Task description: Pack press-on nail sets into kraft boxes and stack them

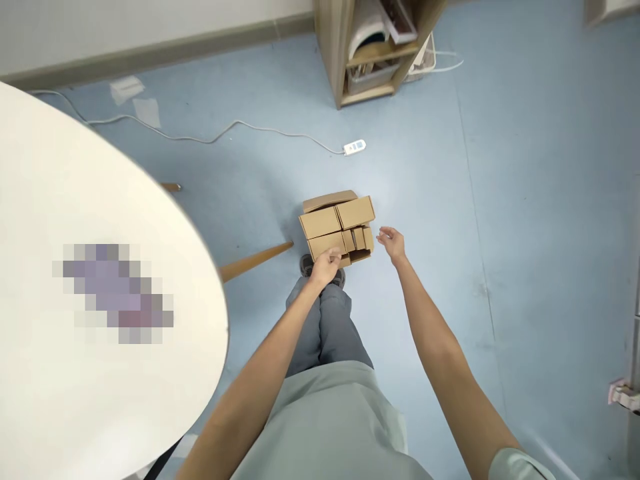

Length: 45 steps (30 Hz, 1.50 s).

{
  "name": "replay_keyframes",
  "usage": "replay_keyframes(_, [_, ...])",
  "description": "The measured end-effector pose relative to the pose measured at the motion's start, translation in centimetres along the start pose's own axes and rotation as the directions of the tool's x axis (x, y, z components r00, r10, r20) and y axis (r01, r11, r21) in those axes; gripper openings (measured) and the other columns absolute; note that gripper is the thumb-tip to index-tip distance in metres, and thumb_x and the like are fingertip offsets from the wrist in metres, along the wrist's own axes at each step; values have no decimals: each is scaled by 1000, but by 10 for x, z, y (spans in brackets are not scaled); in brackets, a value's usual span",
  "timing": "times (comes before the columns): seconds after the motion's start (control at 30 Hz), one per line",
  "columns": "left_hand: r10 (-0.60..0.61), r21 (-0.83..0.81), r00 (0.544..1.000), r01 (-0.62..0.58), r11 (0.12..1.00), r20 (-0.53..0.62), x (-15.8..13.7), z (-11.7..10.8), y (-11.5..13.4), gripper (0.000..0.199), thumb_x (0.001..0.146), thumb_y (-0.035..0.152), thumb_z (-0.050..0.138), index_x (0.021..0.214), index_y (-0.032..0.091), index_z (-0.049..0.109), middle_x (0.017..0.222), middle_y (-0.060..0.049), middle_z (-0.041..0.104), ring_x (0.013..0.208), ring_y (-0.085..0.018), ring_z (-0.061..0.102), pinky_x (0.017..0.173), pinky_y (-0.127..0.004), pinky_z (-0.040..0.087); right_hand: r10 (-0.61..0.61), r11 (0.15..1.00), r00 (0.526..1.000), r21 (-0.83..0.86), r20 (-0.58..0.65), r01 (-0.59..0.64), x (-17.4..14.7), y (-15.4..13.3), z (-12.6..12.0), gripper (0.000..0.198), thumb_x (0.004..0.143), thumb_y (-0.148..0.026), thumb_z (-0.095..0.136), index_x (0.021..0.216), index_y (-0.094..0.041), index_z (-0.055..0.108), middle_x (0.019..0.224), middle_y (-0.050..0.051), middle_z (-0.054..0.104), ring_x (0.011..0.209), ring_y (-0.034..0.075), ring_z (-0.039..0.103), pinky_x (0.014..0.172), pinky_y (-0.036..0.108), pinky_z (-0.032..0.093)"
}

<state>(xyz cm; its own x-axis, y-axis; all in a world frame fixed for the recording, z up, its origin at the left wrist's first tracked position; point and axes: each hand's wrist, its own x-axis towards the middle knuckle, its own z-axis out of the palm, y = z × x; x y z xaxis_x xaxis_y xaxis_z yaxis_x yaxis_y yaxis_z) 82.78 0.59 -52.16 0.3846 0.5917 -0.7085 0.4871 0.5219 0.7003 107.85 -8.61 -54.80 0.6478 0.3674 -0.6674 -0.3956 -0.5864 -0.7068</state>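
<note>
While the L hand (326, 265) sits at the near edge of a cluster of cardboard boxes (320, 223), fingers over the near L one, the R hand (393, 244) hangs just off their R side, apart, fingers loosely bent w/ a narrow spread & nothing seen in it. Can't tell if the L hand grips anything or just touches, fingers too small to read. Boxes are mid-view, right in front of the person's shoes (339, 278), partly hiding them: two bigger ones side by side at far end, another at near L, a few small ones (363, 238) packed at near R, w/ a dark gap nearest the person. Brown flap (327, 201) sticks out along the far side. Blue floor (430, 167) all round. White round table (175, 373) fills L side, pixelated patch on top, wooden leg (257, 261) angling out twd boxes. Beyond boxes, white power strip (355, 147) lies on floor, its cable (210, 140) running off L past paper scraps (147, 113). Wooden shelf unit (327, 53) stands at top, stuff on its shelves, incl. a clear bin (370, 80) low down
</note>
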Motion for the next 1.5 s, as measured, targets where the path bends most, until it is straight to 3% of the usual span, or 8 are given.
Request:
replay_keyframes(0.13, [1, -79, 1000, 0, 997, 13, -87, -10, 43, 12, 88, 27, 80, 98, 20, 78, 109, -11, 83, 110, -29, 77, 114, -49, 55, 9, 999, 999, 46, 54, -11, -98, -49, -23, 44, 69, -46, 95, 96, -19, 75, 107, 10, 80, 95, 23, 77, 104, 48, 64])
replay_keyframes(0.37, [178, -67, 983, -174, 982, 44, -227, -42, 119, 34, 88, 51, 75, 102, 21, 76, 110, -12, 82, 106, -29, 77, 106, -49, 58, -62, 995, 982, 85, 178, 47, -245, -111, -48, 63, 60, -67, 95, 99, -19, 77, 101, 10, 83, 89, 26, 79, 98, 50, 64])
replay_keyframes(0.57, [268, -9, 958, -271, 963, -106, -318, -68, 157, 40, 88, 62, 71, 96, 23, 74, 103, -9, 82, 101, -28, 76, 98, -44, 60, -142, 990, 924, 36, 354, 138, -330, -134, -38, 65, 65, -74, 89, 100, -21, 78, 101, 11, 83, 90, 27, 80, 93, 47, 65])
replay_keyframes(0.77, [334, -24, 920, -346, 938, -207, -391, -96, 166, 38, 92, 60, 69, 101, 23, 74, 114, -10, 81, 108, -29, 75, 100, -44, 58, -226, 968, 822, 30, 523, 248, -386, -149, -16, 67, 72, -77, 84, 106, -20, 78, 109, 14, 84, 95, 28, 81, 93, 47, 65])
replay_keyframes(0.93, [350, -84, 890, -388, 918, -294, -443, -130, 142, 34, 90, 55, 74, 101, 23, 75, 115, -11, 82, 112, -30, 76, 105, -47, 58, -262, 953, 780, 27, 569, 301, -425, -152, 7, 65, 71, -76, 86, 104, -20, 78, 107, 14, 84, 95, 28, 81, 95, 48, 65])
replay_keyframes(1.13, [348, -159, 811, -466, 871, -471, -517, -172, 81, 35, 89, 55, 75, 102, 23, 77, 114, -11, 81, 111, -29, 76, 103, -47, 59, -321, 917, 688, 34, 651, 397, -500, -135, 43, 61, 77, -72, 85, 108, -20, 79, 112, 15, 83, 98, 28, 81, 95, 47, 65])
replay_keyframes(1.5, [223, -334, 648, -620, 710, -728, -675, -239, -56, 30, 88, 51, 78, 97, 23, 72, 119, -12, 81, 118, -29, 76, 110, -49, 57, -277, 863, 503, -18, 818, 505, -690, -51, 119, 50, 84, -65, 83, 110, -22, 80, 118, 13, 83, 104, 29, 80, 100, 47, 63])
